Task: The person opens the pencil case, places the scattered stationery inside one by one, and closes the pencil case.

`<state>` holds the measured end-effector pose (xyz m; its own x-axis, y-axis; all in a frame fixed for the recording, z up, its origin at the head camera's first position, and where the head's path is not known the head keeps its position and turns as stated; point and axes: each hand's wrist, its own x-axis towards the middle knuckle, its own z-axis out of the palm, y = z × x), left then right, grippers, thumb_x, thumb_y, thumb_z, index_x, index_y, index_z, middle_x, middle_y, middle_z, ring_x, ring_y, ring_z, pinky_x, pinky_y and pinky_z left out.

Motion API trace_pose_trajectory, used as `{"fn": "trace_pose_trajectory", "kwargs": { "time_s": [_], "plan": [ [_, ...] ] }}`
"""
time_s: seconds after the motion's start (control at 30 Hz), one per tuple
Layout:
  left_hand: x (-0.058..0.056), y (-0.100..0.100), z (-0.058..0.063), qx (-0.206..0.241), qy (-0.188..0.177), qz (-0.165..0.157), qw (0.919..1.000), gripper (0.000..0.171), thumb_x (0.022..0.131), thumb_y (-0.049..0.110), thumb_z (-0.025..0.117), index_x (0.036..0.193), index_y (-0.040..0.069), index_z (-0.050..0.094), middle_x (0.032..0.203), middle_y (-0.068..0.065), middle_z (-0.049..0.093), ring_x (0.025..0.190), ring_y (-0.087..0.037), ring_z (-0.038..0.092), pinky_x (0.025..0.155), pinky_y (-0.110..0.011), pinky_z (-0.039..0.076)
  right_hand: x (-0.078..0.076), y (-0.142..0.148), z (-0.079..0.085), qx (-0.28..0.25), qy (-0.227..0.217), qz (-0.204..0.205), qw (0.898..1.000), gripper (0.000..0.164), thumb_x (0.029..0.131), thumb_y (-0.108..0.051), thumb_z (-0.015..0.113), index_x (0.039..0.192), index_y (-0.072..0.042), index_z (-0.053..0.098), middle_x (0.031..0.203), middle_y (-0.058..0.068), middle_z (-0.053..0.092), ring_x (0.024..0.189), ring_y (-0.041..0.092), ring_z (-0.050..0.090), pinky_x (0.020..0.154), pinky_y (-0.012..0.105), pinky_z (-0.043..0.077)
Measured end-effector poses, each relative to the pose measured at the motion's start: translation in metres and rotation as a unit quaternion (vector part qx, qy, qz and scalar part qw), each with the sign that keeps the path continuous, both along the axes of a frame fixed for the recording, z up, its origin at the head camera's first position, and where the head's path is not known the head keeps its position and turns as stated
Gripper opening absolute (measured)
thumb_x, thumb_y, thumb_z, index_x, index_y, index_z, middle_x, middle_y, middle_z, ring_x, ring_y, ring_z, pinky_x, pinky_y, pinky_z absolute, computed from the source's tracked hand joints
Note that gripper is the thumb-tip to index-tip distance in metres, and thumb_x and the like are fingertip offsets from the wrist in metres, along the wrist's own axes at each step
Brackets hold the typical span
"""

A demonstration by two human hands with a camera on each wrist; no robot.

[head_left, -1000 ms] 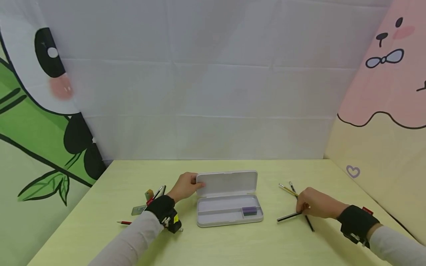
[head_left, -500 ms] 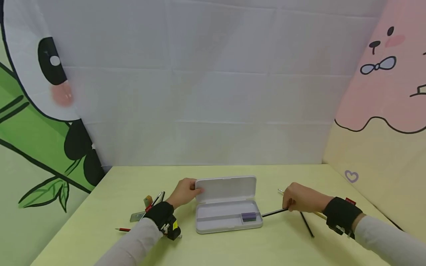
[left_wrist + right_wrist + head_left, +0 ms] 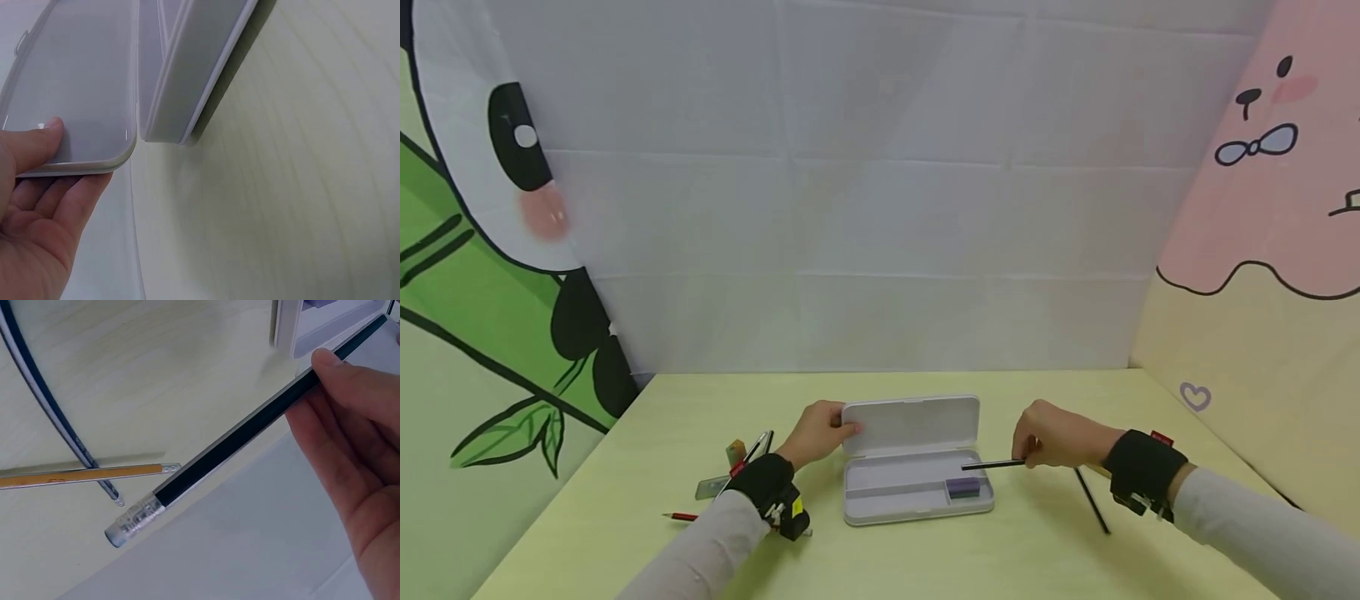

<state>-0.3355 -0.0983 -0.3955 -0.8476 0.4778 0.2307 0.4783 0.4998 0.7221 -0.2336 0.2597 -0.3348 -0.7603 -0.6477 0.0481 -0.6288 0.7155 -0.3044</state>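
Note:
A white pencil case (image 3: 891, 508) lies open on the table with its lid (image 3: 917, 425) raised. My left hand (image 3: 812, 435) pinches the lid's left edge, thumb on the inner face and fingers behind, as the left wrist view shows. Inside the case, a purple eraser-like block (image 3: 963, 487) sits in the small right compartment. Between thumb and fingers my right hand (image 3: 1056, 433) holds a dark pencil (image 3: 244, 434) with an eraser end. The pencil's far end (image 3: 973, 467) hangs over the right part of the case.
On the right of the table, another dark pencil (image 3: 53, 409) crosses a yellow pencil (image 3: 81, 475). At the left, partly behind my left forearm, lie a red pencil (image 3: 681, 517), a grey flat piece (image 3: 711, 487), a sharpener-like brown-green block (image 3: 736, 452) and pens.
My right hand has lifted the dark pencil off the table and carried it left to the case. The left hand keeps its hold on the lid.

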Motion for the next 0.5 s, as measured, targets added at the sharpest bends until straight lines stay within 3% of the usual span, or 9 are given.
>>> {"fn": "trace_pose_trajectory", "kwargs": {
  "time_s": [0.3,0.5],
  "plan": [
    [0.002,0.000,0.002,-0.006,-0.003,0.008,0.9999,0.013,0.089,0.011,0.066,0.093,0.000,0.071,0.079,-0.014,0.072,0.065,-0.009,0.052,0.059,-0.023,0.040,-0.012,-0.024,0.006,0.016,0.006,0.011,1.000,0.016,0.074,0.004,0.077,0.082,-0.009,0.077,0.078,-0.001,0.073,0.067,-0.001,0.058,0.064,0.016,0.051],
    [0.002,0.002,-0.001,-0.008,0.016,0.004,0.9998,0.011,0.089,0.011,0.067,0.091,0.000,0.071,0.079,-0.015,0.071,0.064,-0.009,0.052,0.058,-0.022,0.040,-0.017,-0.041,0.006,0.024,0.021,0.023,0.999,0.014,0.074,0.004,0.077,0.082,-0.008,0.076,0.075,-0.001,0.072,0.064,-0.001,0.052,0.062,0.016,0.049]
  ]
}}
